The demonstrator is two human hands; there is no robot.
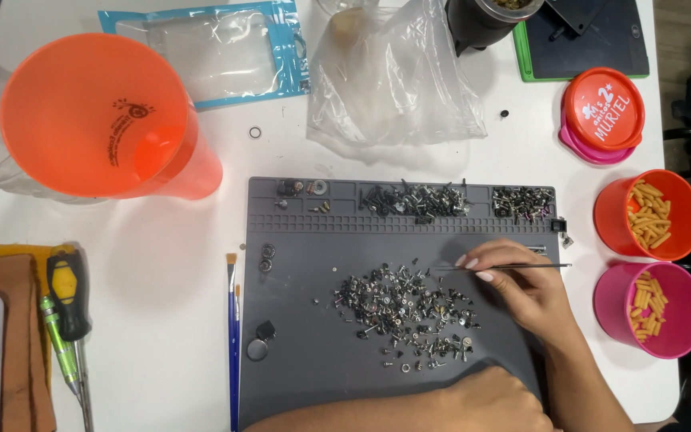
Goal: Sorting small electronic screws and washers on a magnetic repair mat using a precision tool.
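- A right hand point(521, 292) pinches slim tweezers point(505, 266), tips poised at the upper edge of a heap of tiny screws point(405, 308) on a grey work mat point(297, 352).
- The left hand point(489, 404) lies loosely curled on the mat's near edge, holding nothing.
- Risk: a slipped tweezer tip could flick a screw off the mat; a brushing wrist could scatter the heap into the sorted screws in the tray slots point(417, 198).
- The white table point(169, 256) is crowded: a tipped orange cup point(97, 120), screwdrivers point(65, 320), small brushes point(233, 336), plastic bags point(393, 76) and tubs of pasta point(648, 214).
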